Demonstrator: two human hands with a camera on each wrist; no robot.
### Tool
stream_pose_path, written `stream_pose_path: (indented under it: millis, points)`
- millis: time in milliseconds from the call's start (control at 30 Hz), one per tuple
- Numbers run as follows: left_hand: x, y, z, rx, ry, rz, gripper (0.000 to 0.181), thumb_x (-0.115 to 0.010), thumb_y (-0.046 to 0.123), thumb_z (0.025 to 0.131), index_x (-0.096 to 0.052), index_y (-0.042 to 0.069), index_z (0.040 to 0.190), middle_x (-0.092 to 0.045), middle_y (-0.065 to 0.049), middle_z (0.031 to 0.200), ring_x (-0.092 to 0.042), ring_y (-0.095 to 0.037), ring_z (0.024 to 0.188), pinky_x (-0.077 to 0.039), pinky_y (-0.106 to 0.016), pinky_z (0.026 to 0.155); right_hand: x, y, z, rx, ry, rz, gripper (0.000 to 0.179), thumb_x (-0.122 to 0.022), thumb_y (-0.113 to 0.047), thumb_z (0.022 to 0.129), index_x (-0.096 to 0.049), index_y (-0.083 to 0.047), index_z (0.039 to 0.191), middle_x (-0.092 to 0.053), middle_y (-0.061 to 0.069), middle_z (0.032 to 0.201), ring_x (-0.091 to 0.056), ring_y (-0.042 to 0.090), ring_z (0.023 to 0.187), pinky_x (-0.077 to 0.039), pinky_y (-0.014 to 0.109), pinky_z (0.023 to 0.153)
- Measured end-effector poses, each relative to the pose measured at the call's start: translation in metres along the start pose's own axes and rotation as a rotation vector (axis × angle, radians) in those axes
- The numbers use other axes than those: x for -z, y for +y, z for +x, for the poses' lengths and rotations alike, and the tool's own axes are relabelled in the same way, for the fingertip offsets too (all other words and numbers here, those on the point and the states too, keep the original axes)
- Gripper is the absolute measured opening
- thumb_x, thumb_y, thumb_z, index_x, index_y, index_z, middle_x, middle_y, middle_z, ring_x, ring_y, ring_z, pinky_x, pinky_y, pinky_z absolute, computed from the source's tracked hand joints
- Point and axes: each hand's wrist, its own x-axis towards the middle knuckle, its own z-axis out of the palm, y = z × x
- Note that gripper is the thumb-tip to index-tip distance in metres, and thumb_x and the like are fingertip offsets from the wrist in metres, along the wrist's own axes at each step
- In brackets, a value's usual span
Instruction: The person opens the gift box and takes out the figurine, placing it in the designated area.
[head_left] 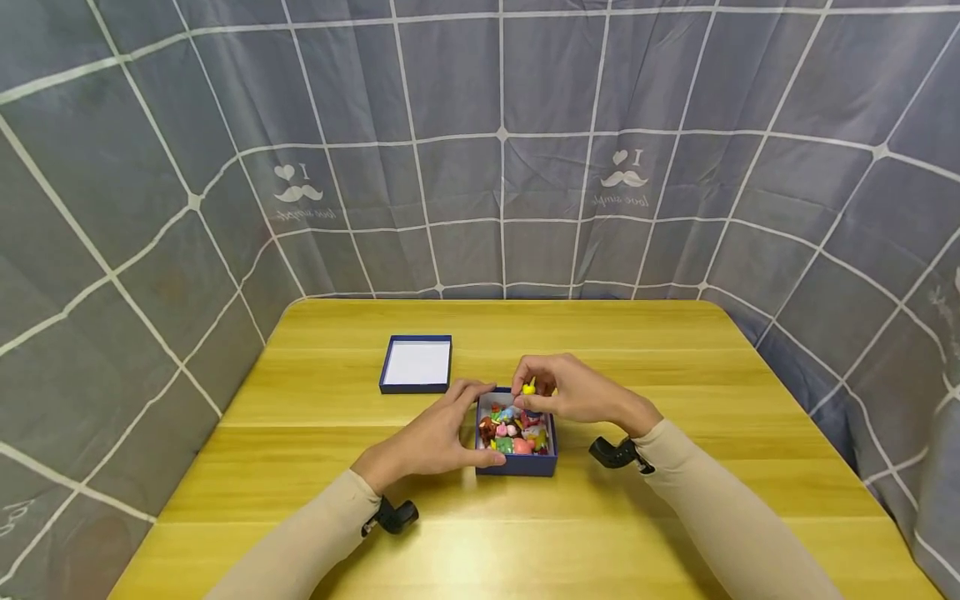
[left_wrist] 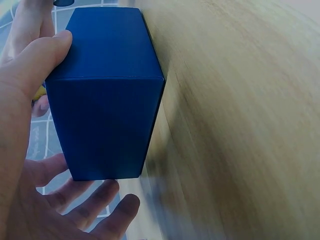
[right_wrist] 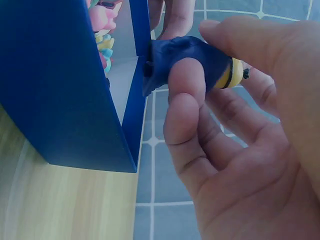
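A blue box (head_left: 517, 467) full of small colourful toy figurines (head_left: 506, 433) sits on the table. My left hand (head_left: 442, 437) grips it from the left, thumb at the near wall and fingers at the far one. The left wrist view shows the thumb on the blue wall (left_wrist: 107, 125). Over the box's far right corner, my right hand (head_left: 573, 392) pinches a toy figurine with a yellow top (head_left: 529, 388). In the right wrist view this figurine (right_wrist: 212, 60) lies sideways, dark blue with a yellow end and a black band, partly hidden by fingers.
A shallow blue lid (head_left: 416, 387) with a white inside lies on the table, behind and left of the box. The wooden table (head_left: 480, 550) reaches a grey checked curtain (head_left: 555, 175) at the back and sides. Both wrists carry black cameras (head_left: 397, 515).
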Motion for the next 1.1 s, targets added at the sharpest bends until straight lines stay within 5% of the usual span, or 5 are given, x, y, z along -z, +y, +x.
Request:
stream_pose_path:
  millis: [200, 600, 800, 1100]
  points:
    - [-0.001, -0.003, 0.002, 0.011, -0.003, 0.002, 0.112, -0.076, 0.078, 0.083, -0.027, 0.027, 0.170, -0.034, 0.001, 0.167, -0.052, -0.027, 0.146, -0.046, -0.050, 0.119, 0.003, 0.003, 0.001, -0.005, 0.040, -0.037, 0.023, -0.073, -0.029, 0.104, -0.065, -0.016, 0.122, -0.080, 0.000, 0.104, -0.063, 0.013, 0.073, -0.055, 0.030, 0.072]
    - [-0.001, -0.001, 0.002, 0.030, -0.011, 0.009, 0.112, -0.075, 0.080, 0.082, -0.027, 0.029, 0.169, -0.034, 0.002, 0.168, -0.051, -0.027, 0.147, -0.045, -0.051, 0.120, 0.018, 0.014, -0.002, -0.032, 0.153, -0.072, 0.016, -0.077, -0.021, 0.101, -0.069, -0.028, 0.114, -0.073, -0.010, 0.109, -0.071, 0.012, 0.079, -0.061, 0.033, 0.084]
    - [-0.001, -0.002, 0.001, 0.034, -0.011, 0.009, 0.111, -0.075, 0.081, 0.081, -0.026, 0.033, 0.169, -0.033, 0.002, 0.168, -0.050, -0.026, 0.148, -0.045, -0.050, 0.121, 0.026, 0.023, -0.004, -0.044, 0.184, -0.075, 0.016, -0.076, -0.016, 0.101, -0.072, -0.021, 0.115, -0.071, -0.005, 0.116, -0.074, 0.010, 0.086, -0.062, 0.034, 0.088]
    - [-0.001, -0.002, 0.001, 0.020, -0.003, 0.013, 0.111, -0.076, 0.079, 0.083, -0.027, 0.029, 0.170, -0.033, -0.002, 0.169, -0.050, -0.029, 0.148, -0.045, -0.053, 0.120, 0.034, 0.041, -0.010, -0.079, 0.216, -0.042, 0.018, -0.073, -0.008, 0.102, -0.075, -0.020, 0.115, -0.078, 0.004, 0.112, -0.079, 0.027, 0.092, -0.063, 0.041, 0.083]
